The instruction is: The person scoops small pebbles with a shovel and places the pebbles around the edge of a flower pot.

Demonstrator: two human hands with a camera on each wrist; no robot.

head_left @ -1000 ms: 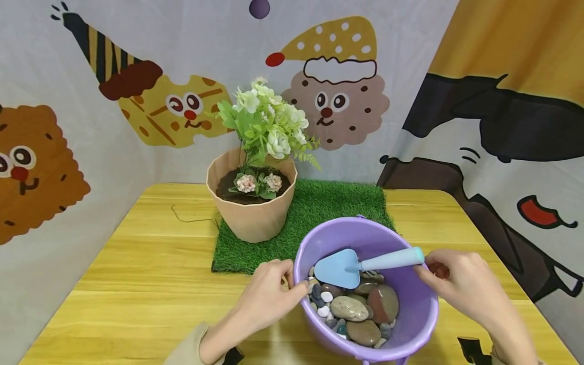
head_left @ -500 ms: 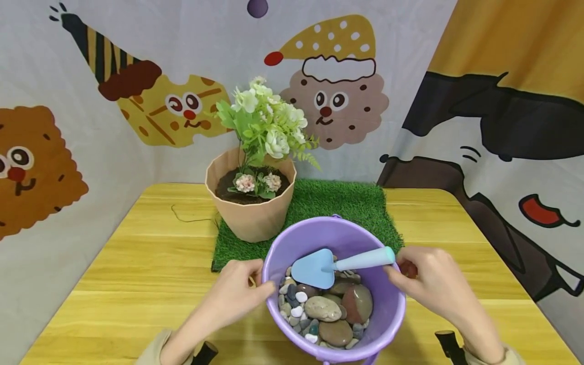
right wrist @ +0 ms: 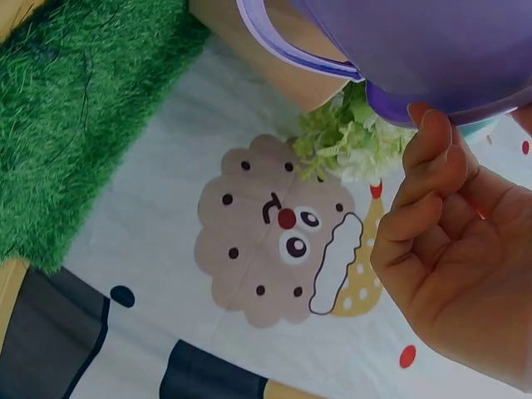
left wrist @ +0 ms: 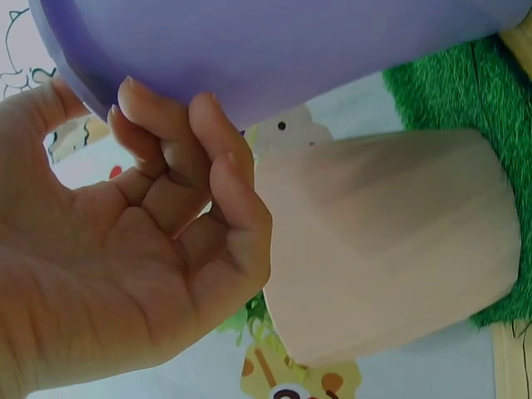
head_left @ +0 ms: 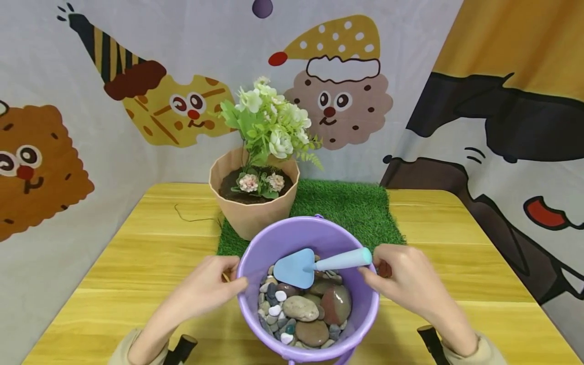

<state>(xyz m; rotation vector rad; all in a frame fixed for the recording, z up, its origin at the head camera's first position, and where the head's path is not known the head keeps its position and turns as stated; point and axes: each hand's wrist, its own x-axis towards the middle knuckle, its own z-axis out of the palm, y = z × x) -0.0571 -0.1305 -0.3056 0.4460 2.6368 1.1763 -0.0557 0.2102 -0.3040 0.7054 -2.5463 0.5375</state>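
Bucket (head_left: pixel 292 233), purple plastic, at the near side of the bench (head_left: pixel 128 253), mouth tipped toward the viewer; base hidden, so whether it rests or is raised cannot be told. Bail handle (right wrist: pixel 287 55), purple, looped outside the wall. Left grip (head_left: pixel 207 284), bare hand: nearly closed, thumb over the bucket's rim, fingers curled outside. Right grip (head_left: pixel 401 271), bare hand: likewise at the opposite rim. Contents: pebbles (head_left: pixel 275 310), small, white and grey; cobbles (head_left: pixel 301 308), larger, tan to red-brown; hand trowel (head_left: pixel 325 263), light blue, laid across the stones, handle end at the right rim just beside the thumb. Hazards, as judged: the load looks heavy for a rim-only hold, so slipping thumbs or a flexing rim could spill stones; uneven lifting could slide the trowel out; a forward swing could knock the planter (head_left: pixel 251 218), peach, faceted, close behind. In it, soil (head_left: pixel 230 191) and flowers (head_left: pixel 274 126), white and pink. Beneath, turf mat (head_left: pixel 351 208), green. Farthest, backdrop (head_left: pixel 191 45), cartoon-printed cloth.
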